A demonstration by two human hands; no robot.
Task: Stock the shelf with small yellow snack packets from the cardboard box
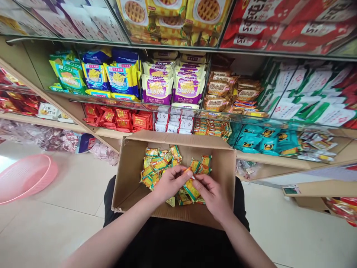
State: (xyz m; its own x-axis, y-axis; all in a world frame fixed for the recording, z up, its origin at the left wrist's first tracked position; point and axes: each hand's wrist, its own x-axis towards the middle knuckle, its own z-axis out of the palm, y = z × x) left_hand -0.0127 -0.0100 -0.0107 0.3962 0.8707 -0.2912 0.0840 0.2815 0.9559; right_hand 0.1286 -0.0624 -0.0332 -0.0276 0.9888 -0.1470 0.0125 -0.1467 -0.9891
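Note:
Both my hands are over an open cardboard box (178,139) on my lap. My left hand (171,182) pinches the upper end of a small yellow and green snack packet (192,190) between thumb and fingers. Closed on the same packet from the other side is my right hand (210,193), its thumb and fingertips near the left ones. Several matching snack packets (158,163) lie loose in the left part of the box, and a few more (205,163) sit at the back right. Others show partly beneath my hands.
Glass shelves in front hold purple soda biscuit packs (188,89), blue and yellow packs (121,80), red packets (118,119) and teal packets (258,139). Similar yellow packets (212,127) lie on the lower shelf, just behind the box. A pink basket (46,175) stands on the floor at left.

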